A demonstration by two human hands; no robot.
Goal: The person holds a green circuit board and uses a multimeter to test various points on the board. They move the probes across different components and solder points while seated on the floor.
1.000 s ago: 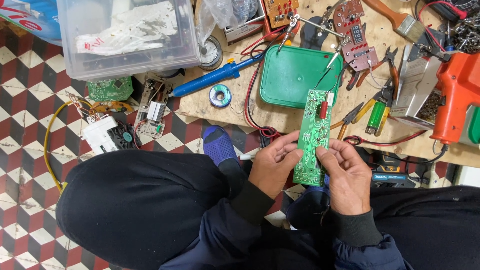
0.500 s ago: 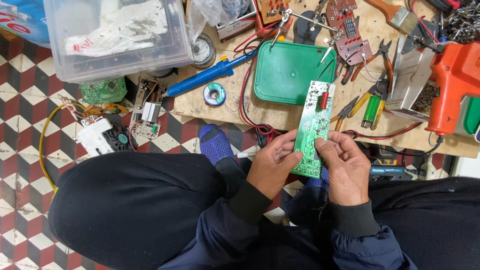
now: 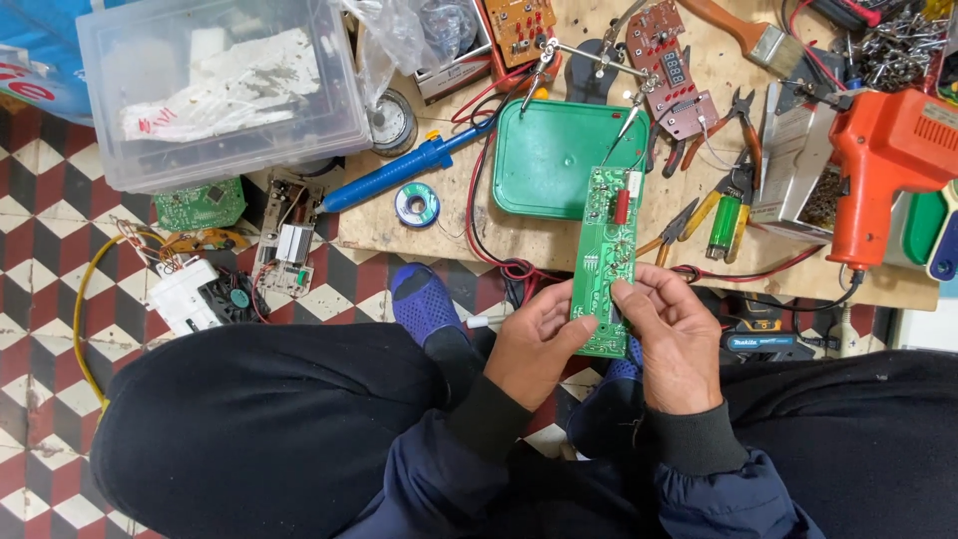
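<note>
Together, both hands held a long, narrow green circuit board [image 3: 605, 262] just right of the frame's centre. Its long axis ran almost straight up and down the frame, leaning slightly rightward at the top, so the upper end pointed towards the green tray [image 3: 559, 160] on the bench [image 3: 419, 225] and the lower end pointed back at the person's lap. The component side faced the camera, with a red cylindrical part and a white block near the top. The left hand [image 3: 534, 344] pinched the board's lower left edge between thumb and curled fingers, while the right hand [image 3: 674, 334] gripped the lower right edge, thumb laid across the face. The board's upper half hung over the bench's near edge and overlapped the tray's lower right corner. To the tray's left lay a small spool of solder [image 3: 416, 205] and a blue desoldering pump [image 3: 409, 172]. Yellow-handled pliers [image 3: 679, 222] and a green lighter [image 3: 725, 220] lay just right of the board, and an orange soldering gun [image 3: 883, 165] sat at the right of the frame. A clear plastic bin [image 3: 225, 90] filled the upper left.
</note>
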